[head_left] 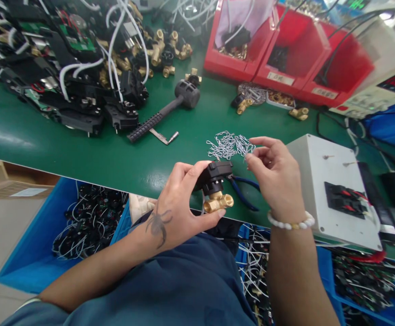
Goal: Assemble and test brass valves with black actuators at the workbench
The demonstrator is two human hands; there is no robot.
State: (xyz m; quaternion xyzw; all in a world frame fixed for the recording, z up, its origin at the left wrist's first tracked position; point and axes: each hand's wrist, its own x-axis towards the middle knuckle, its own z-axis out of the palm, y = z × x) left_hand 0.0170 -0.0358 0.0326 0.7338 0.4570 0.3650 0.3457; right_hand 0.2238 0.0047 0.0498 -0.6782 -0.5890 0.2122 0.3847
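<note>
While my left hand (185, 201) grips valve (214, 185) at near edge of table (190, 149), right hand (278, 174), fingers curled, meets clips (225, 146); can't tell if pinching one. Pliers (246, 180) between hands.

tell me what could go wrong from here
The clips overlap in a loose pile, so the right hand might drag out several together. The left hand holds the black-and-brass part near the front edge of the green table, so a slip could send it off. The blue-handled pliers lie close to the right hand, which might knock them.
</note>
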